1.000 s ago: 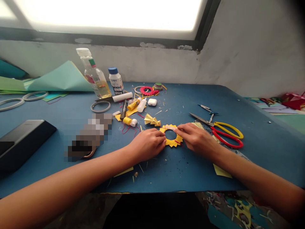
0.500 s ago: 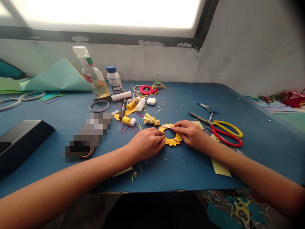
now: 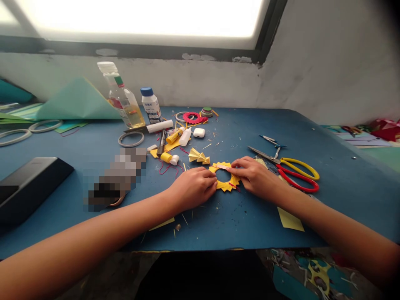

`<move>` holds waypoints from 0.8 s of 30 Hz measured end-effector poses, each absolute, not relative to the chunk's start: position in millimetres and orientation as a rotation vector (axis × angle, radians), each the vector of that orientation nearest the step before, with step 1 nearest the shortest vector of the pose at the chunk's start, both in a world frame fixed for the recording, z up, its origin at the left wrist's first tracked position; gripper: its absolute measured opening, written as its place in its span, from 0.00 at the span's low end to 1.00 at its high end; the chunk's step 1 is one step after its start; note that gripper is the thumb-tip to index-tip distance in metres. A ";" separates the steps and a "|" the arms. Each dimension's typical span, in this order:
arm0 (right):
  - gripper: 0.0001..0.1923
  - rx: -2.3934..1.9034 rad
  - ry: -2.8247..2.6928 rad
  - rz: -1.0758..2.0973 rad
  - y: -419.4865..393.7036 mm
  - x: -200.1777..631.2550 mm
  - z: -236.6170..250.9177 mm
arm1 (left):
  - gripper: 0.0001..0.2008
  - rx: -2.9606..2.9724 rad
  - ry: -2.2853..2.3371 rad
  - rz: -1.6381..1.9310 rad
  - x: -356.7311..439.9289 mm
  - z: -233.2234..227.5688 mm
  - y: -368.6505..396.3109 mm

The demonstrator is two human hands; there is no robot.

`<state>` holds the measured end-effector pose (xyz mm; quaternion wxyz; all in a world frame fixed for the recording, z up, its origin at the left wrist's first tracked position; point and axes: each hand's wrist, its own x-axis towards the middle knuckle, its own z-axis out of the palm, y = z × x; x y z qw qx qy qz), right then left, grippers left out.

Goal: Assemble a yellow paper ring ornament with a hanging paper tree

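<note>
Both hands rest on a yellow paper ring [image 3: 225, 186] with folded points, which lies flat on the blue mat [image 3: 312, 137] near the front middle. The left hand [image 3: 192, 187] lies with its fingers curled, and its fingertips touch the left edge of the ring. It is half closed, but I cannot tell if it pinches the paper or only presses it. The right hand [image 3: 254, 175] comes from the other side. Its fingers reach over the top part of the ring and press there, and the hand covers the right edge. I also cannot tell whether it really grips the paper.

Just behind the ring lies a small yellow folded fan [image 3: 199, 156]. To the right of the right hand lie scissors [image 3: 289, 168] with one yellow and one red handle, their blades pointing to the left. A yellow scrap [image 3: 290, 220] lies under the right forearm near the front edge of the mat.

Farther back there are a clear bottle [image 3: 121, 98] with yellowish liquid, a white bottle [image 3: 151, 104] with blue cap, a glue stick [image 3: 175, 136], a white earbud case [image 3: 199, 133] and a red paper ring [image 3: 194, 118]. A black box [image 3: 28, 183] lies at the far left. Green paper sheets [image 3: 75, 102] lean near the wall.
</note>
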<state>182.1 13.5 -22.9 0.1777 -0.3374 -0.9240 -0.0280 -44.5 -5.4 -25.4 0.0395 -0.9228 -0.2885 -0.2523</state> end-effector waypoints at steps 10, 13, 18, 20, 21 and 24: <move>0.18 -1.094 -2.436 0.140 9.7 194.5 -6.0 | 0.14 -2.847 -0.923 -0.775 -43.7 -23.2 -7.5; 0.15 -1.216 -2.209 0.419 9.4 194.8 0.3 | 0.14 -2.911 -0.943 -0.735 -46.4 -20.1 -5.2; 0.20 -1.359 -1.916 0.899 9.4 191.4 5.0 | 0.15 -3.080 -0.882 -0.480 -57.8 -10.8 8.4; 0.21 -1.348 -1.882 0.986 9.9 191.4 5.1 | 0.16 -3.052 -0.799 -0.392 -59.6 -7.9 12.8; 0.20 -1.339 -1.874 1.005 10.2 191.7 5.0 | 0.14 -3.021 -0.738 -0.350 -59.4 -6.8 13.8; 0.19 -1.321 -1.880 0.963 10.3 192.6 4.9 | 0.10 -2.900 -0.530 -0.252 -55.8 -5.0 11.4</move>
